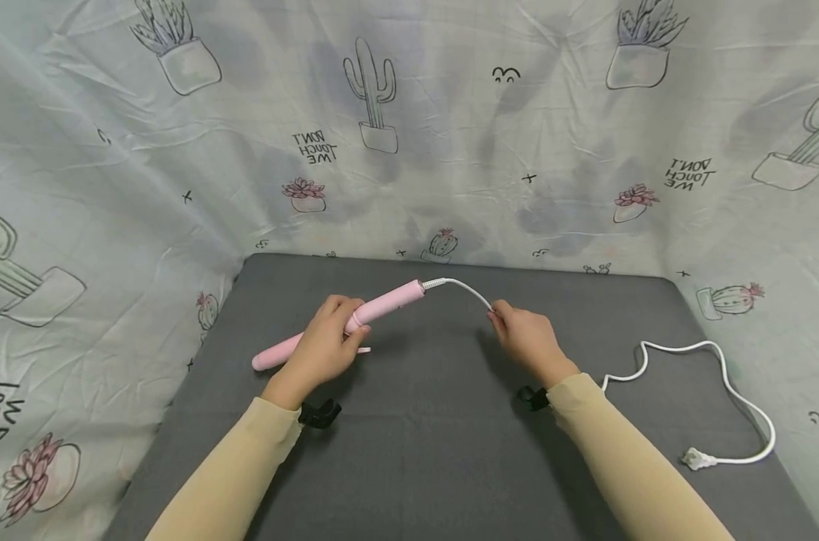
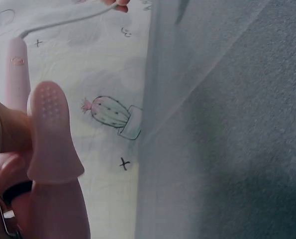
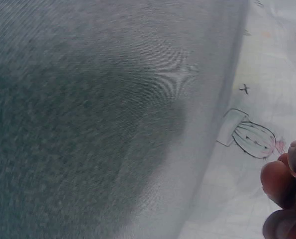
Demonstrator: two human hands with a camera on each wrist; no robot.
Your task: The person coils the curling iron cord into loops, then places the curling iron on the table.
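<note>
My left hand (image 1: 324,340) grips a pink curling iron (image 1: 388,302) around its middle, above the left half of the table. The iron slants up toward the right, its rounded end at the lower left. In the left wrist view the dotted clamp lever (image 2: 50,107) stands close to the camera, with the button-bearing handle (image 2: 17,74) behind it. A white power cord (image 1: 469,287) leaves the handle end and arches over to my right hand (image 1: 530,340), which pinches it between thumb and fingers. Curled fingers (image 3: 278,184) show at the right wrist view's edge; the cord is hidden there.
The rest of the cord winds over the right side of the grey table (image 1: 423,458), ending in a white plug (image 1: 699,458) near the right edge. A cactus-print cloth (image 1: 450,165) hangs behind and along both sides. Black wrist straps (image 1: 320,414) sit by the sleeves.
</note>
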